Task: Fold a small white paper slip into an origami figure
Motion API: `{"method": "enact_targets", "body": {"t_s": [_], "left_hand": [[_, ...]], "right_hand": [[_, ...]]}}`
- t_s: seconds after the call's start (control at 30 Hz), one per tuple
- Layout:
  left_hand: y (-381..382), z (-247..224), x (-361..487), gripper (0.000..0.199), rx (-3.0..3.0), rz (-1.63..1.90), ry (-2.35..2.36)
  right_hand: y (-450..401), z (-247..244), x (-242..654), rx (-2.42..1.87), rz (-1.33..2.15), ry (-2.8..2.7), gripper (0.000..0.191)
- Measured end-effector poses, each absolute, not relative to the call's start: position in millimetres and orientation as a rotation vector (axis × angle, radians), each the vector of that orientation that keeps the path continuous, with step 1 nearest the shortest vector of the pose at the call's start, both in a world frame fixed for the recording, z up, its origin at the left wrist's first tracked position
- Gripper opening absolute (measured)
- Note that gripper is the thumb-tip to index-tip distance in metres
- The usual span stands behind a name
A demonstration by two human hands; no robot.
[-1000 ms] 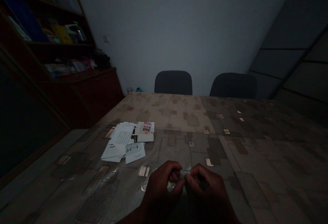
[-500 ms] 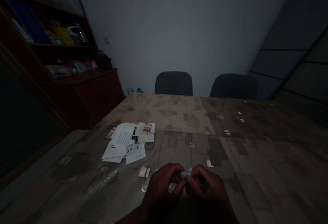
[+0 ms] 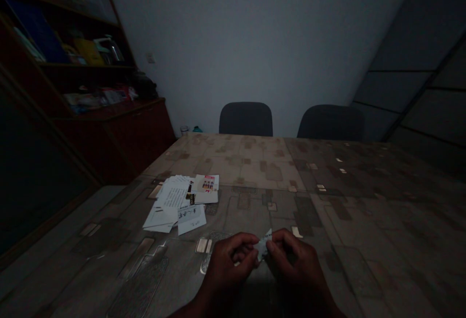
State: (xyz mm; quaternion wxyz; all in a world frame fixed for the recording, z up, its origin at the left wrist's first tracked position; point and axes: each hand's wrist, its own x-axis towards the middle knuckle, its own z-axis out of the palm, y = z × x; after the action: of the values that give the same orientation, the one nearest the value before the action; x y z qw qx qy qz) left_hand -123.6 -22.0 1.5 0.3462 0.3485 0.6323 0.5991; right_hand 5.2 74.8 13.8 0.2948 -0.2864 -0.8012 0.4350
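Paper piece (image 3: pixel 262 247): small, pale, one pointed corner up, few dark marks, looks folded. Position: between the two hands, over the near part of the surface (image 3: pixel 255 162), much closer to the near edge than the far one; clearance underneath can't be judged. Left hand (image 3: pixel 233 257): thumb and index fingers pinching its left side, other fingers curled. Right hand (image 3: pixel 293 257): thumb and index pinching its right side, rest curled or hidden. Dim light, so layers and exact finger contact can't be told.

Handling, judged: next to no weight, soft as a single sheet, a bit stiffer where layers double up. Dry paper should grip fine, low slip. Creases easily, could tear if the hands pull apart hard. Best hold: light thumb-and-finger pinch at opposite edges or along a doubled edge; keep off the thin pointed tip, likely to bend.

Also on surface: loose paper pile (image 3: pixel 173 196), near the left edge, between the far-left corner and the hands, overlapping sheets, printed and handwritten-looking, well apart from both hands.
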Motion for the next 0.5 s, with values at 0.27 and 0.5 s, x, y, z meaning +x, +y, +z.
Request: {"method": "enact_targets", "body": {"t_s": [0.27, 0.5], "left_hand": [[-15.4, -8.1, -122.2, 0.029, 0.590, 1.612, 1.434], [-17.9, -4.8, -117.0, 0.037, 0.528, 1.619, 1.397]], "right_hand": [[69.7, 2.8, 5.0, -0.805, 0.908, -2.114, 0.019], [79.5, -6.8, 5.6, -0.553, 0.652, -2.218, 0.013]]}}
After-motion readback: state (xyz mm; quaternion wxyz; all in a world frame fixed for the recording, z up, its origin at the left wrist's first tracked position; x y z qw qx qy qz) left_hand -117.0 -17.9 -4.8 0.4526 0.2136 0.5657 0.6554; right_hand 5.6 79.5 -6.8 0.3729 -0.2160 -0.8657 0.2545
